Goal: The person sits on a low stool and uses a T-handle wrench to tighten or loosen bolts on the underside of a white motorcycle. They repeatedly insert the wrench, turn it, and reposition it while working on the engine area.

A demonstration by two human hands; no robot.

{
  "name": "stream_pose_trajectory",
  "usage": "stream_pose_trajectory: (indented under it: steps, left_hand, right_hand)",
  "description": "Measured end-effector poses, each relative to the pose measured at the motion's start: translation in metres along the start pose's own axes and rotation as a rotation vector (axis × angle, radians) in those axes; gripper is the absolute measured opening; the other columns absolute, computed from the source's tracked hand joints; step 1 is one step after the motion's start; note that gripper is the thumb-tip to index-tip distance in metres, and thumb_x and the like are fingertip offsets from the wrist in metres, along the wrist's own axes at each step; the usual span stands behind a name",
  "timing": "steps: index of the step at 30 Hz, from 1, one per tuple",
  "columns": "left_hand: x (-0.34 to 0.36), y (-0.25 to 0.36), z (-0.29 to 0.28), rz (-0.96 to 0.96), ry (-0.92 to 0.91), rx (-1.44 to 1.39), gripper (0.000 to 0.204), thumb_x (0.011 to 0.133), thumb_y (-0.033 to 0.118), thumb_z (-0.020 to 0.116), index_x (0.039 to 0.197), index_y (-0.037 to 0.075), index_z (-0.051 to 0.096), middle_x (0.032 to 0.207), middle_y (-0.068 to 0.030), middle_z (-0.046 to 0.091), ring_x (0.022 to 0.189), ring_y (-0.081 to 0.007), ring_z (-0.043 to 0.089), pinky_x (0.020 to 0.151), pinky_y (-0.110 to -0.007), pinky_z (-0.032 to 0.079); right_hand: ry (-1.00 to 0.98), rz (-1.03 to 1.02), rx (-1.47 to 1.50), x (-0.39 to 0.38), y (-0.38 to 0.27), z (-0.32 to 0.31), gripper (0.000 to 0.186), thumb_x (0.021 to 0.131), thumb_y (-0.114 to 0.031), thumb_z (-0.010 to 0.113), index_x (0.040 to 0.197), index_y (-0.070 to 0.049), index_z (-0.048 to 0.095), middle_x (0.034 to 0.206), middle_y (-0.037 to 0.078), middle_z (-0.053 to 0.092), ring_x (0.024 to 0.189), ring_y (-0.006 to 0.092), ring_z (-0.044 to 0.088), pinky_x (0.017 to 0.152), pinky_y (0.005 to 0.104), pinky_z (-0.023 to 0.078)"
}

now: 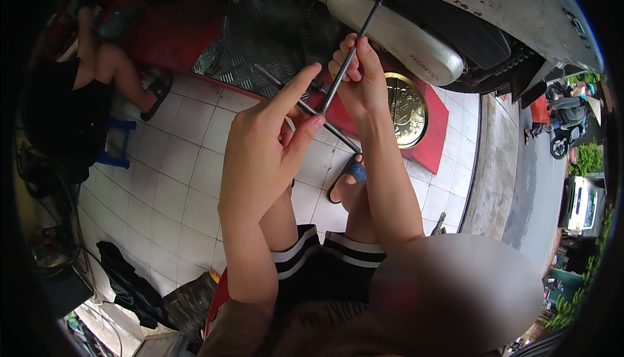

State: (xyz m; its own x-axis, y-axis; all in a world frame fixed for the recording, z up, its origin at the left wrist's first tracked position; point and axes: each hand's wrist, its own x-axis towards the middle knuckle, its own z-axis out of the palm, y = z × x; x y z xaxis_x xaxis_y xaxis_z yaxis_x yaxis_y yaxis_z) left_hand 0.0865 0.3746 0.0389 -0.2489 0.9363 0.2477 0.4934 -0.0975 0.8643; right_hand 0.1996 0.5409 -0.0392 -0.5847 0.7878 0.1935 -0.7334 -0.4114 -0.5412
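Across the middle of the head view is a T-handle wrench (337, 88), with a long dark shaft and a sliding metal crossbar. My right hand (364, 81) is closed round the shaft, which points up toward a motorbike's silver exhaust muffler (396, 32). My left hand (260, 142) is at the junction of shaft and crossbar, its thumb pressed there and its index finger stretched out along the bar. The left hand's other fingers are mostly hidden behind its palm. Whether the wrench's far tip touches the muffler I cannot tell.
A round gold tray (408, 110) lies on a red platform (439, 129) below the motorbike. On the left another person (71, 103) sits near a blue stool (119, 142). White floor tiles (169, 194) spread below. A street (526, 181) with parked vehicles runs along the right.
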Motion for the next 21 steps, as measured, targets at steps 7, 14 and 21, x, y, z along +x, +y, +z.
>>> stream_pose_trajectory:
  steps: [7, 14, 21]
  left_hand:
    - [0.003, -0.021, 0.01, -0.032, -0.055, -0.152, 0.018, 0.083, 0.0, 0.068, 0.1, 0.0, 0.064, 0.07, -0.0068, 0.068, 0.054, -0.0064, 0.056, 0.051, -0.021, 0.044]
    - [0.005, -0.022, 0.013, -0.128, -0.106, -0.291, 0.012, 0.084, 0.006, 0.071, 0.088, 0.0, 0.062, 0.062, -0.0032, 0.063, 0.052, -0.005, 0.053, 0.047, -0.021, 0.039]
    - [0.004, -0.02, 0.011, -0.092, -0.089, -0.357, 0.013, 0.084, 0.005, 0.072, 0.087, 0.001, 0.06, 0.058, -0.0019, 0.058, 0.05, -0.0049, 0.052, 0.046, -0.022, 0.037]
  right_hand:
    - [0.085, -0.015, -0.185, 0.003, -0.004, -0.001, 0.026, 0.099, -0.032, 0.052, 0.098, -0.006, 0.056, 0.062, -0.001, 0.046, 0.054, 0.0089, 0.04, 0.052, 0.0229, 0.031]
    - [0.388, -0.262, -0.661, 0.024, -0.025, -0.003, 0.068, 0.09, -0.011, 0.064, 0.144, -0.004, 0.023, 0.061, 0.003, 0.051, 0.056, 0.0141, 0.055, 0.043, 0.0239, 0.039]
    - [0.471, -0.171, -0.749, 0.058, -0.04, 0.001, 0.068, 0.087, -0.004, 0.062, 0.145, -0.003, 0.027, 0.069, 0.007, 0.055, 0.052, 0.0131, 0.051, 0.043, 0.0261, 0.039]
